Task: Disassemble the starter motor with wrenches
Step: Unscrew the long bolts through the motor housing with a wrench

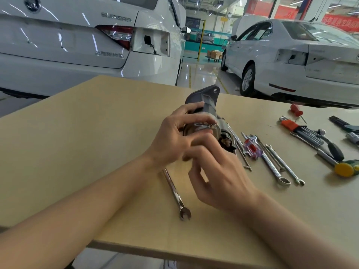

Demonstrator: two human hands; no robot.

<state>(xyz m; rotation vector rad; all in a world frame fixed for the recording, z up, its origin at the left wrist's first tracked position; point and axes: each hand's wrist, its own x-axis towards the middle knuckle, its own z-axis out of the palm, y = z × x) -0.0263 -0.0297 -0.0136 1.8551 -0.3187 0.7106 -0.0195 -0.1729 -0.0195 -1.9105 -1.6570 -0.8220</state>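
The grey starter motor (pixel 206 102) lies in the middle of the tan table (pixel 97 133), its flanged nose pointing away from me. My left hand (pixel 174 138) grips its near end, fingers curled over the round end cap. My right hand (pixel 219 175) hovers just in front of that end with its fingers bent toward the cap; blur hides whether they pinch anything. A combination wrench (pixel 175 193) lies on the table under my forearms, its open jaw toward me.
Right of the motor lie several wrenches (pixel 279 166), a clear-handled screwdriver (pixel 252 148), a red hex key set (pixel 299 129), a small red screwdriver (pixel 296 110) and a ratchet with a yellow-green handle (pixel 345 168). Two white cars stand beyond the table's far edge.
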